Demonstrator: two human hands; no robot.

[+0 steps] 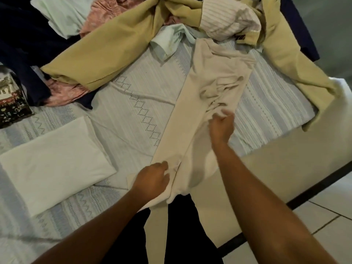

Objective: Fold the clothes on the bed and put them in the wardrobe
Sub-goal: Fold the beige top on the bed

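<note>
A cream garment (192,119) lies stretched lengthwise on the bed, its near end hanging over the mattress edge. My left hand (152,180) grips the fabric at the near end by the bed's edge. My right hand (222,126) pinches a bunched fold in the garment's middle, where wrinkles gather. At the back lies a pile of unfolded clothes: a khaki garment (102,52), a pink one (102,14), a pale mint shirt (167,42), a white striped piece (226,21) and dark navy cloth (24,46).
A folded white piece (55,161) lies on the patterned bedspread (133,103) at the left. A dark patterned cloth (11,100) sits at the far left edge. Tiled floor (323,210) shows beside the bed at the lower right.
</note>
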